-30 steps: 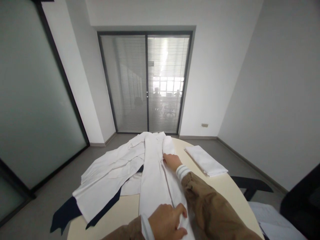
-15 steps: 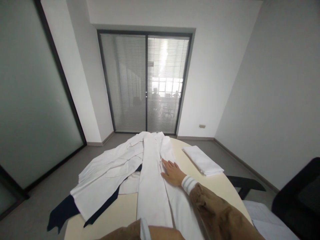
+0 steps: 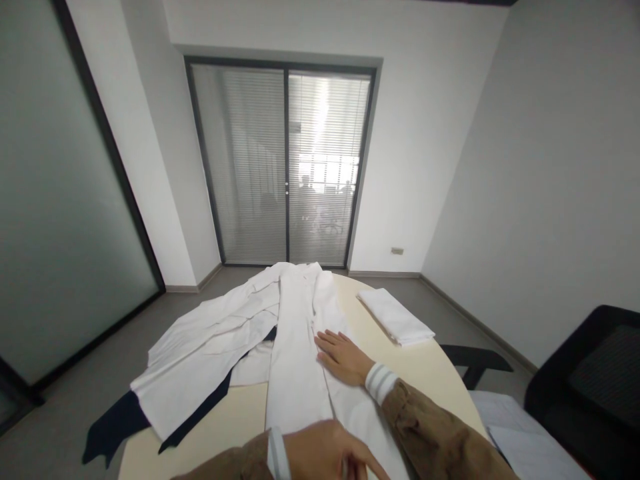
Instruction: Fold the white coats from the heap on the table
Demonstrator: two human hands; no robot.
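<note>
A long white garment (image 3: 295, 333), which looks like a coat, lies spread over the table, a wide sleeve-like part fanned out to the left. My right hand (image 3: 345, 360) rests flat on its right side, fingers stretched out. Low in the view my left hand (image 3: 317, 450) reaches across the garment's near end. Its fingers are loosely bent and apart, with nothing visible between them; the lower picture edge cuts them off. Dark navy cloth (image 3: 116, 427) shows from under the left part of the garment and hangs past the table's left edge.
The round cream table (image 3: 420, 380) carries a folded white cloth (image 3: 397, 317) at its right. A black chair (image 3: 590, 387) stands to the right, with pale cloth (image 3: 525, 433) on its seat. Behind the table are glass doors (image 3: 285, 167) with blinds and white walls.
My left hand has come up into view at the bottom, over the garment. My right hand has slid slightly nearer along the cloth. The camera has turned slightly right.
</note>
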